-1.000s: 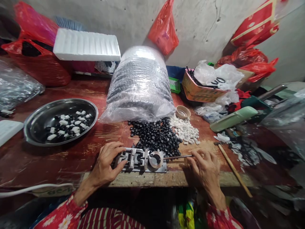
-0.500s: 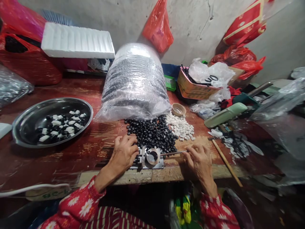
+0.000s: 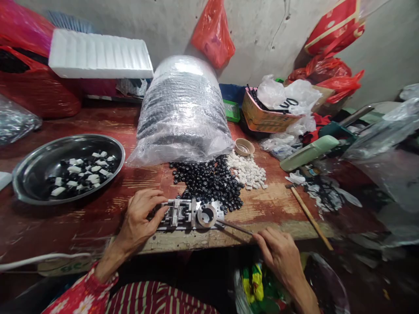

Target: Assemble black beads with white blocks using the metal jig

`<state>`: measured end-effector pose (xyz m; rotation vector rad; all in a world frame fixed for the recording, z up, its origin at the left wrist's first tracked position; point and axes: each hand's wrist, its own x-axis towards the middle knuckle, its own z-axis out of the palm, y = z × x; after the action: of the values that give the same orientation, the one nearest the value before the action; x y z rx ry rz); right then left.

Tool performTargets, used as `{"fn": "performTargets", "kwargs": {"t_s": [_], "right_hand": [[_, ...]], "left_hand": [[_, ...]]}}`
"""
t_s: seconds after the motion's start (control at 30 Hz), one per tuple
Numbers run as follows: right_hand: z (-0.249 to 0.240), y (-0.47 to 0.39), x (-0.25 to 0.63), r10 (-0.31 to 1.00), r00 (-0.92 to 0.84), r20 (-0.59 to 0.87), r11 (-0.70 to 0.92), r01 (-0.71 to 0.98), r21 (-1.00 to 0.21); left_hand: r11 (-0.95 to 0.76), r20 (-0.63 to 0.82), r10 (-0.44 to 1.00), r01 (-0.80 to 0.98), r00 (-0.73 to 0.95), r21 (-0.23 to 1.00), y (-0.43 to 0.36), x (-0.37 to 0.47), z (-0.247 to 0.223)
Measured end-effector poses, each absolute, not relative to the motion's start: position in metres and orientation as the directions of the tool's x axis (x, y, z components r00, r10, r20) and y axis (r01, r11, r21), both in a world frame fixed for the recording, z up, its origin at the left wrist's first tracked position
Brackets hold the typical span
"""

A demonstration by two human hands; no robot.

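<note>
A small metal jig (image 3: 183, 213) with rods, blocks and a round ring (image 3: 207, 215) lies at the table's front edge. My left hand (image 3: 139, 216) curls around its left end, thumb on the near side and fingers on the far side. What lies under that palm is hidden. From the ring a thin metal lever (image 3: 234, 226) slants toward me, and my right hand (image 3: 279, 250) is closed on its outer end. Behind the jig spreads a pile of small round black plastic parts (image 3: 209, 185). Small white blocks (image 3: 248, 169) are heaped beside it.
At left stands a steel bowl (image 3: 31, 168) of mixed black and white pieces. A large plastic-wrapped bundle (image 3: 183, 109) sits behind the piles, near a small tan dish (image 3: 244, 147). A wooden-handled hammer (image 3: 310, 216) lies at right, its handle overhanging the edge.
My right hand has swung the lever down toward me, below the table edge. My left hand has slid left along the jig, uncovering its rods and blocks.
</note>
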<state>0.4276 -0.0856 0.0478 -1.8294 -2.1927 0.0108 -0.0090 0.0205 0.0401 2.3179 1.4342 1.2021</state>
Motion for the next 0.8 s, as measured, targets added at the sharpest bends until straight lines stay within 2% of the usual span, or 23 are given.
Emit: {"fn": "performTargets", "kwargs": {"t_s": [0.1,0.17,0.23,0.3,0.37,0.53,0.8], "right_hand": [[0.047,-0.108,0.416,0.990,-0.127,-0.058,0.090,0.898,-0.431],[0.048,-0.117,0.408,0.957,-0.135,-0.257,-0.032,0.830,-0.557],[0.050,-0.122,0.399,0.868,-0.189,-0.459,-0.191,0.726,-0.660],[0.052,-0.124,0.390,0.755,-0.259,-0.602,-0.355,0.610,-0.708],[0.053,-0.126,0.382,0.703,-0.301,-0.645,-0.446,0.519,-0.729],[0.052,-0.135,0.365,0.718,-0.320,-0.618,-0.476,0.423,-0.771],[0.048,-0.145,0.347,0.757,-0.274,-0.593,-0.446,0.447,-0.776]], "left_hand": [[-0.520,0.469,0.832,0.710,0.296,0.474,0.015,-0.022,0.032],[-0.536,0.435,0.827,0.733,0.355,0.419,0.012,-0.027,0.025],[-0.557,0.423,0.811,0.753,0.404,0.349,0.010,-0.029,0.021],[-0.574,0.414,0.797,0.768,0.441,0.286,0.009,-0.029,0.018],[-0.581,0.406,0.787,0.779,0.464,0.236,0.008,-0.027,0.015],[-0.588,0.456,0.758,0.791,0.467,0.168,0.009,-0.023,0.006],[-0.593,0.510,0.734,0.790,0.449,0.158,0.013,-0.019,-0.003]]}}
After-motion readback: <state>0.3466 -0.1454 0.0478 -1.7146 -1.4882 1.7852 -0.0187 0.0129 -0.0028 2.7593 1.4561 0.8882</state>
